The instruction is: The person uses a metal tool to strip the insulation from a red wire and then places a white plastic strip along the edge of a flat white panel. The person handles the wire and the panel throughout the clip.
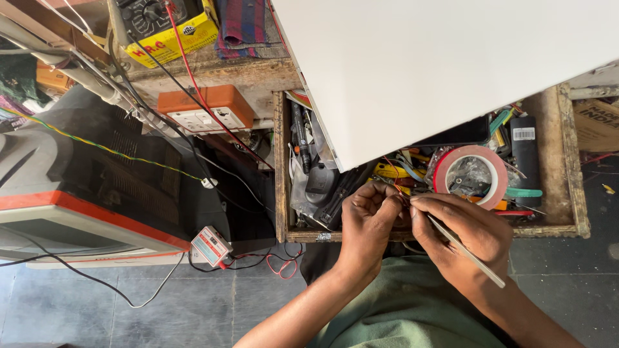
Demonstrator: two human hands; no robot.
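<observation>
My left hand (365, 222) and my right hand (459, 233) meet over the near edge of an open wooden drawer (281, 167). The left fingers pinch thin red wires (394, 182) that run up toward a large white panel (438, 64). In my right hand lies a slim metal tool, tweezers by the look of it (465, 251); its tip points at the wires between the two hands. The exact spot where tool and wire meet is hidden by my fingers.
The drawer holds several tools, a tape roll (471, 175) and a black block (525, 158). An old television set (77, 193) sits at left, with an orange socket box (203, 106), a yellow meter (167, 29) and a small white module (210, 245) on cables.
</observation>
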